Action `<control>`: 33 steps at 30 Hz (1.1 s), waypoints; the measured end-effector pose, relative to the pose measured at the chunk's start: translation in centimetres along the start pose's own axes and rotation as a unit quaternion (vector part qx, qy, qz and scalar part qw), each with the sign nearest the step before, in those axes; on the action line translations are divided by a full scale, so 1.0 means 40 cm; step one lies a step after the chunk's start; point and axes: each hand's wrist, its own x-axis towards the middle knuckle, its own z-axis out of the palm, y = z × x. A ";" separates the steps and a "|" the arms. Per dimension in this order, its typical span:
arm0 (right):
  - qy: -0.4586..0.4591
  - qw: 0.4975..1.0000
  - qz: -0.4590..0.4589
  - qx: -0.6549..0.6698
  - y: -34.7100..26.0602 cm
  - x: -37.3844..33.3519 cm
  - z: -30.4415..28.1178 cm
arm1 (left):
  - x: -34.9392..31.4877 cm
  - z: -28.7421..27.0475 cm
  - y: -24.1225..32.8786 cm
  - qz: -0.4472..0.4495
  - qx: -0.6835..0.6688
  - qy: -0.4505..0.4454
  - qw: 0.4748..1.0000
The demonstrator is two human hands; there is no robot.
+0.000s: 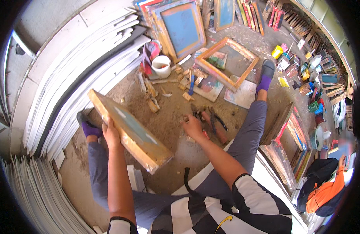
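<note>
My left hand (111, 134) grips a wooden screen-printing frame (140, 150) by its side. The frame is tilted up off the floor and carries mesh with a blue-green patch. My right hand (192, 127) is low over the dirty floor between my legs, fingers curled in; whatever is in them is too small to make out. Just beside it lie pliers with dark handles (216, 120) and other worn tools, partly hidden by the hand. A blue-handled tool (191, 84) rests farther off among wood scraps.
Ahead stand a white bucket (161, 66), an empty wooden frame (227, 64) on paint-stained boards and a blue-meshed frame (182, 29). White sheets (66, 82) are stacked at left. More frames (283, 146) and paint pots lie at right, where another person in orange (326, 191) sits.
</note>
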 end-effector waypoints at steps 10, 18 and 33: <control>0.079 0.992 0.068 0.077 0.195 0.381 0.111 | 0.016 0.050 -0.031 0.031 -0.011 0.001 0.999; 0.259 0.945 0.186 -0.071 0.224 0.658 0.079 | 0.008 0.027 -0.021 0.054 0.048 -0.014 0.997; 0.124 0.963 0.081 0.223 0.096 0.337 0.009 | 0.014 0.078 -0.045 0.014 -0.010 0.035 0.999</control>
